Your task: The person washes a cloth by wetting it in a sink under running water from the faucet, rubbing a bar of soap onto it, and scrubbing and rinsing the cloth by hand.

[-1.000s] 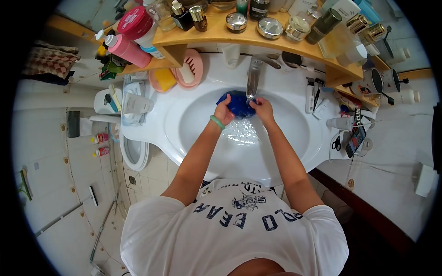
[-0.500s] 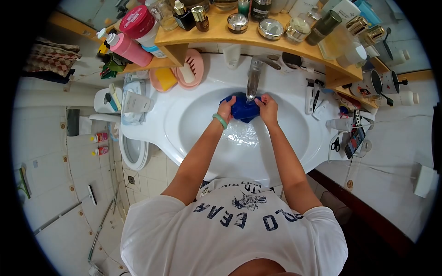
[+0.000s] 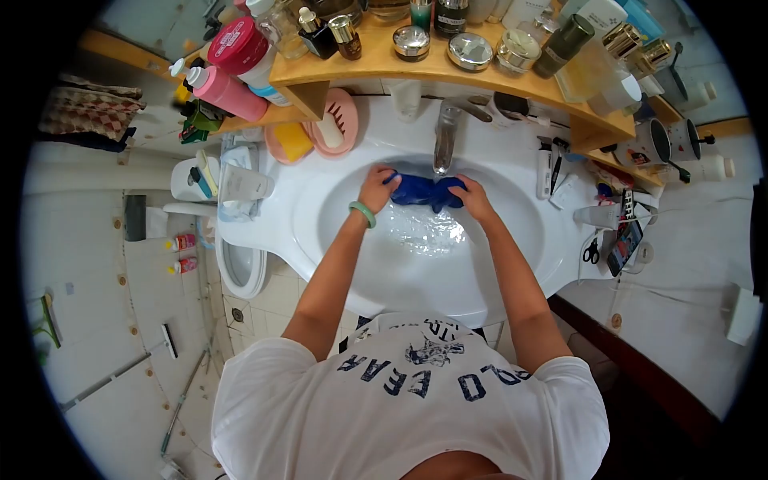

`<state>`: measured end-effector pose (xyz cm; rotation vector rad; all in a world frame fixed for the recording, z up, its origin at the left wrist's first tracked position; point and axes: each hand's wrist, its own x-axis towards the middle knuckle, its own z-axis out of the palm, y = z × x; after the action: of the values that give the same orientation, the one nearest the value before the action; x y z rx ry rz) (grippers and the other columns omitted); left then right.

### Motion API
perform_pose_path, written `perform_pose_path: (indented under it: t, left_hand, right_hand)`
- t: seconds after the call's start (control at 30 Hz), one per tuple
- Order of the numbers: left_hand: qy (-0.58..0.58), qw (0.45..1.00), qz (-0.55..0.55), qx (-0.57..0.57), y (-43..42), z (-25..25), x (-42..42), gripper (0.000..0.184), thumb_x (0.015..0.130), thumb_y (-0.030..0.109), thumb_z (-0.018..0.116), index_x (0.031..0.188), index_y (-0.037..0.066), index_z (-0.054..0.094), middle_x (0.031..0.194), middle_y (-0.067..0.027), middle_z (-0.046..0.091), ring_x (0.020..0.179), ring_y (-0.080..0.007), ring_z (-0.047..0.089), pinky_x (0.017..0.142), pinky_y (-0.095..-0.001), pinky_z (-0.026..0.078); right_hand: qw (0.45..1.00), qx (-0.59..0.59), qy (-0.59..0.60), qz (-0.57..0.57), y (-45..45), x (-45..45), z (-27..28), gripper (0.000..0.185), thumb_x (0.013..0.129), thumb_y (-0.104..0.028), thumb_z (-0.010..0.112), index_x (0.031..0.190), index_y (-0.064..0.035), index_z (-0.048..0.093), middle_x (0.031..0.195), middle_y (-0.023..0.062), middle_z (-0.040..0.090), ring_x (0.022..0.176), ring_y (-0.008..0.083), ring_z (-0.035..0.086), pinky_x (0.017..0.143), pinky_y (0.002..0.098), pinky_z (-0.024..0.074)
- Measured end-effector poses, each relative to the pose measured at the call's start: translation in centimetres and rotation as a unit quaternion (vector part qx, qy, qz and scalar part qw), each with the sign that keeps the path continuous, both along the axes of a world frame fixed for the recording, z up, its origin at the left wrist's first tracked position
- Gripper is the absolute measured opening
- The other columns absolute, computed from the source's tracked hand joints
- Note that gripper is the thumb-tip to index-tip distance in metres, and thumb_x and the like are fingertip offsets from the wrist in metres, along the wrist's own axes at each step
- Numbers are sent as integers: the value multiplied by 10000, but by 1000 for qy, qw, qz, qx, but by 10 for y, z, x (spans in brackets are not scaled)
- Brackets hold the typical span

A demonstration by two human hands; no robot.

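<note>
A wet blue cloth is stretched sideways between my two hands, bunched toward its right end. My left hand, with a green bangle on the wrist, grips the cloth's left end. The right end is held in the fingers of my right hand. Both hands are over the back half of the white sink basin, just in front of the metal faucet. Water glistens on the basin floor below the cloth.
A wooden shelf crowded with bottles and jars overhangs the back of the sink. Pink soap dishes with a yellow sponge stand at back left. Scissors and a phone lie at the right edge. A toilet is at left.
My hands have moved apart, the left one leftward and the right one slightly right and down. The cloth has gone from a bunched clump under the faucet to a longer sideways strip.
</note>
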<state>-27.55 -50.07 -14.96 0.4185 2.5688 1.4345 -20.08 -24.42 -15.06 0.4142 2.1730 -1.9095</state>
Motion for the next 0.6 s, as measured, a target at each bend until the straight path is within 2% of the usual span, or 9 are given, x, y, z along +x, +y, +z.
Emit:
perform_pose_path:
  t: [0.03, 0.07, 0.1, 0.2, 0.23, 0.3, 0.33, 0.43, 0.6]
  left_hand:
    - [0, 1000, 0, -1, 7, 1, 3, 311, 837, 309, 605, 970, 29, 633, 885, -83, 624, 838, -234, 612, 801, -331, 474]
    - [-225, 954, 90, 178, 19, 6, 9, 349, 870, 363, 542, 999, 45, 608, 897, -79, 619, 856, -217, 602, 809, -330, 474]
    - [-429, 819, 172, 340, 33, 9, 14, 390, 904, 416, 479, 1028, 61, 583, 909, -75, 614, 873, -200, 591, 816, -328, 474]
    - [-451, 725, 206, 479, 69, -37, 34, 458, 907, 519, 402, 995, 95, 549, 890, -66, 612, 828, -210, 593, 757, -379, 499]
    - [-586, 577, 103, 559, 60, -74, 35, 475, 903, 531, 398, 990, 87, 543, 915, -82, 607, 843, -212, 589, 774, -392, 494]
    - [-551, 495, -41, 671, 69, -102, 42, 452, 913, 496, 406, 999, 75, 547, 952, -98, 600, 852, -221, 587, 775, -402, 491]
    - [-553, 493, -39, 671, 76, -100, 50, 452, 913, 496, 406, 999, 75, 547, 952, -98, 600, 852, -221, 587, 775, -402, 491]
    - [-522, 721, 169, 423, 101, -35, 69, 389, 911, 405, 420, 1042, 69, 567, 943, -77, 601, 799, -198, 599, 695, -323, 502]
    - [-521, 749, 146, 383, 90, -61, 82, 423, 867, 408, 476, 1040, 33, 570, 895, -76, 622, 745, -200, 603, 693, -303, 492]
  right_hand:
    - [1000, -1, 0, 0, -7, 2, 3, 366, 764, -147, 690, 1097, -54, 569, 932, 80, 598, 845, 151, 561, 761, 286, 457]
    - [997, -62, 29, -36, -21, 5, 13, 369, 777, -144, 681, 1106, -55, 539, 911, 56, 586, 826, 132, 542, 752, 271, 451]
    - [988, -122, 58, -72, -38, 9, 20, 373, 790, -141, 673, 1114, -56, 510, 891, 32, 574, 807, 113, 524, 743, 256, 445]
    - [985, 7, 137, -105, -88, 29, 23, 413, 769, -154, 698, 1127, -68, 510, 1012, 90, 562, 874, 175, 565, 771, 320, 458]
    - [969, 140, 197, -52, -97, 34, 49, 387, 739, -234, 728, 1044, -57, 570, 1044, 136, 530, 872, 269, 584, 766, 365, 469]
    - [967, 235, 99, -22, -114, 39, 93, 394, 714, -352, 732, 954, -67, 606, 1013, 147, 510, 852, 337, 570, 739, 387, 476]
    - [959, 273, 65, -35, -112, 36, 89, 388, 734, -429, 680, 929, -99, 621, 1024, 153, 507, 866, 365, 565, 721, 413, 476]
    - [934, 315, 5, -169, -85, 16, 42, 323, 779, -417, 621, 924, -129, 607, 1024, 150, 504, 864, 363, 568, 715, 427, 473]
    - [950, 272, 33, -152, -95, 48, 45, 235, 838, -337, 559, 911, -114, 566, 946, 142, 524, 815, 368, 566, 704, 430, 461]
